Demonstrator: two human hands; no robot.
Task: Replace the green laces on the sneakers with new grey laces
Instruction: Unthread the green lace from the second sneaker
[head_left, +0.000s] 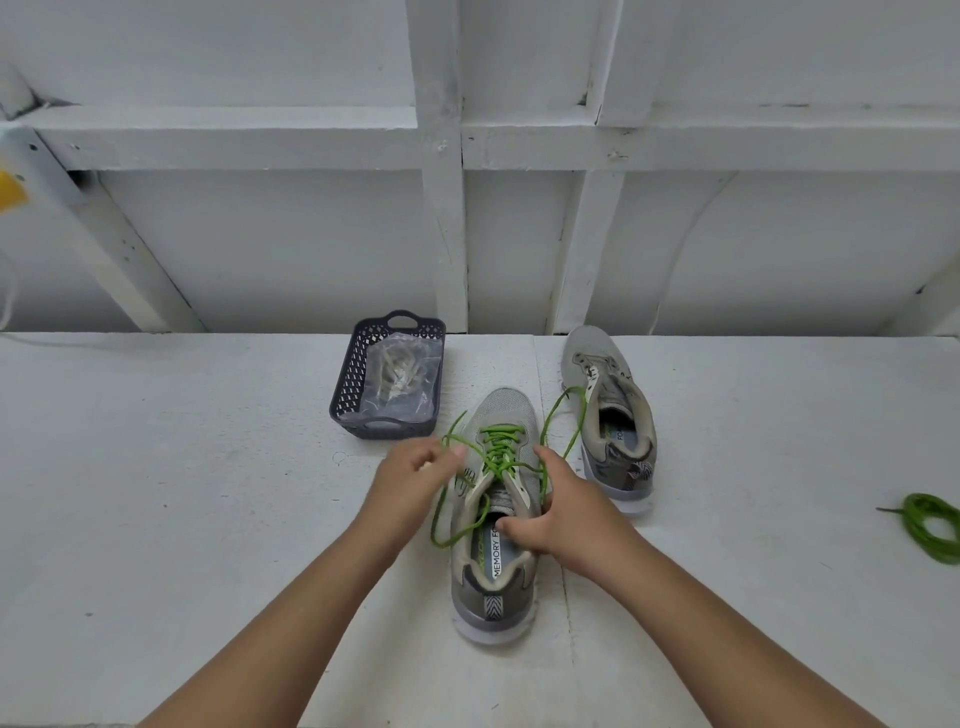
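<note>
Grey insole (498, 551) lettering "MEMORY FO", partly hidden.

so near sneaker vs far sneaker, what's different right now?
The near sneaker still carries its green lace; the far sneaker shows bare eyelets. The left hand and right hand are on the near sneaker; the far sneaker sits untouched. Shared: grey uppers, both toes pointing away.

Both hands (410, 480) on sneaker (493, 514) — green-laced

Basket (358, 384) left of sneakers (498, 519)
</note>
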